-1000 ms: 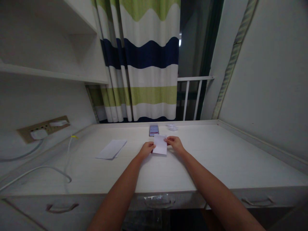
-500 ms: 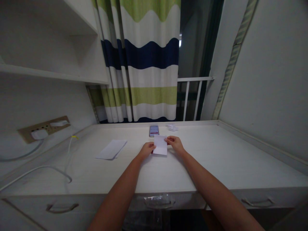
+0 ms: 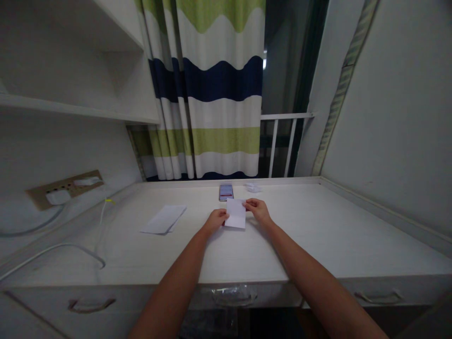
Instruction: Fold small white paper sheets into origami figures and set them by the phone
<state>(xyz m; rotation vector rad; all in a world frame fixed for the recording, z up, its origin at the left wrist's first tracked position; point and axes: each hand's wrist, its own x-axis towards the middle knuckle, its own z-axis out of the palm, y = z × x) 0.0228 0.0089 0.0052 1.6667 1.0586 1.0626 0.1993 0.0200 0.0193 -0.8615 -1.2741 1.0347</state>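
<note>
A small rectangular sheet of white paper (image 3: 236,214) is held up between my two hands over the middle of the desk. My left hand (image 3: 215,219) pinches its left edge, thumb on the near face. On the opposite side, my right hand (image 3: 257,208) grips the upper right edge between thumb and fingers. Right behind the paper lies a smartphone (image 3: 226,191) with a lit screen. Whether the paper is one layer or folded, I cannot tell.
More white paper sheets (image 3: 164,219) lie stacked on the left of the white desk (image 3: 318,230). A crumpled white piece (image 3: 253,188) rests near the back edge. White cables (image 3: 70,246) run from a wall socket (image 3: 67,189) at left. A striped curtain (image 3: 226,80) hangs behind.
Almost nothing differs. The paper in my hands has shifted very slightly; both hands keep their grip.
</note>
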